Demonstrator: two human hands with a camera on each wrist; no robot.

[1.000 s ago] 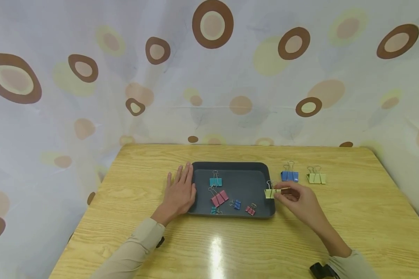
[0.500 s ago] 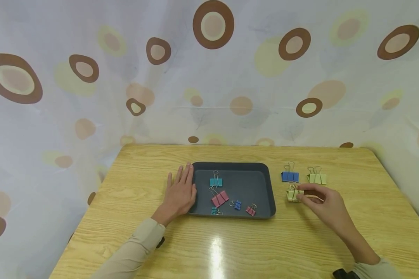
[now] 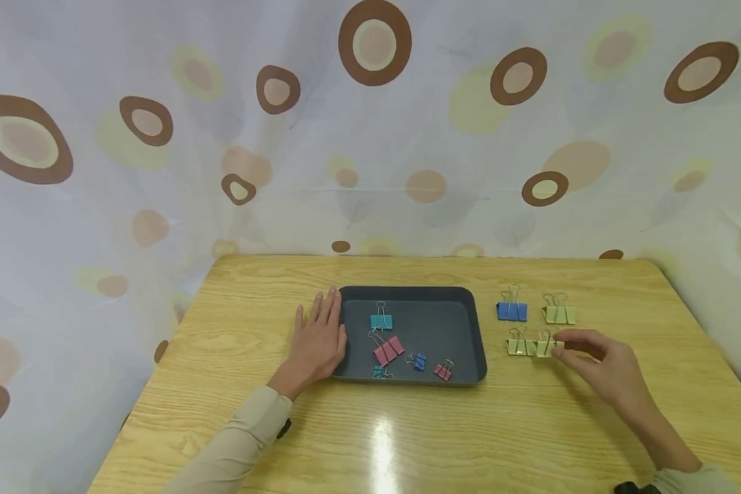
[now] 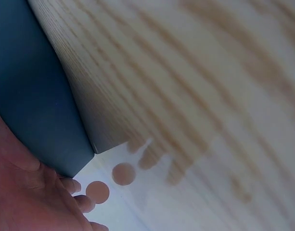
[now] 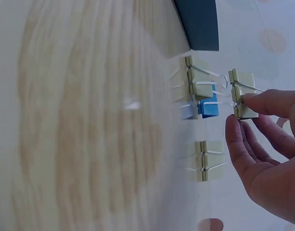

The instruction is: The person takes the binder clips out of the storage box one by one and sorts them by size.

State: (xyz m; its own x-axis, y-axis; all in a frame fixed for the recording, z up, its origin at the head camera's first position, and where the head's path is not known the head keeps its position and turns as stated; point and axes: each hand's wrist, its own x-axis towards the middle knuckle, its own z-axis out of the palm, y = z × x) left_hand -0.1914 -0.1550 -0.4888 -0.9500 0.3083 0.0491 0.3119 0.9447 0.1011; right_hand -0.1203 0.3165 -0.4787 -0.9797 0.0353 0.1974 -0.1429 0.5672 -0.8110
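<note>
My right hand (image 3: 611,367) pinches a pale yellow binder clip (image 3: 545,348) between thumb and fingers; the right wrist view shows this held clip (image 5: 244,91) raised off the table. Just left of it in the head view, another yellow binder clip (image 3: 519,347) stands on the table. Behind these are a blue binder clip (image 3: 512,311) and a third yellow binder clip (image 3: 559,315). Fingers extended, my left hand (image 3: 315,346) lies against the left side of a dark tray (image 3: 435,295); the left wrist view shows part of this palm (image 4: 22,187) beside the tray wall (image 4: 41,96).
Inside the tray lie a teal binder clip (image 3: 381,322), a larger pink one (image 3: 388,350), a small blue one (image 3: 417,362), a small pink one (image 3: 443,371) and a small teal one (image 3: 379,372). A patterned sheet (image 3: 426,137) hangs behind the wooden table (image 3: 346,425).
My right hand has carried the yellow binder clip rightward from the tray's right rim, past the yellow clip standing on the table. My left hand and the tray have stayed put.
</note>
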